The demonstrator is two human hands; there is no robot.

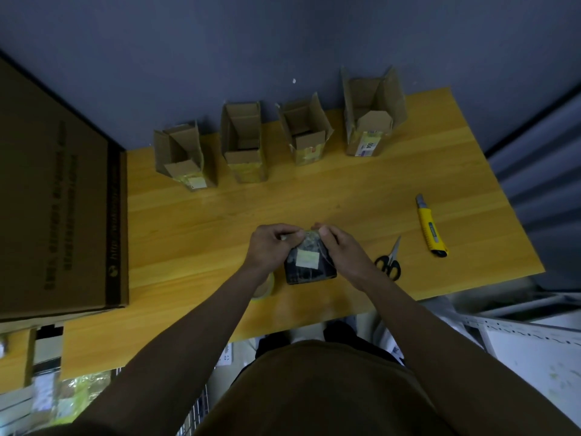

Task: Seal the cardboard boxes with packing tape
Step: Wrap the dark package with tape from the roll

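Dark small box (309, 265) sits near-centre on table (345, 190), long axis running near-far. Left hand (270, 247) and right hand (341, 247) both pinching something at its far end, looks like tape. Tape roll (265, 287) tucked under left wrist, closer to that hand.

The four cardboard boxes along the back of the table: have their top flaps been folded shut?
No. All four cardboard boxes stand with flaps raised and their insides showing.
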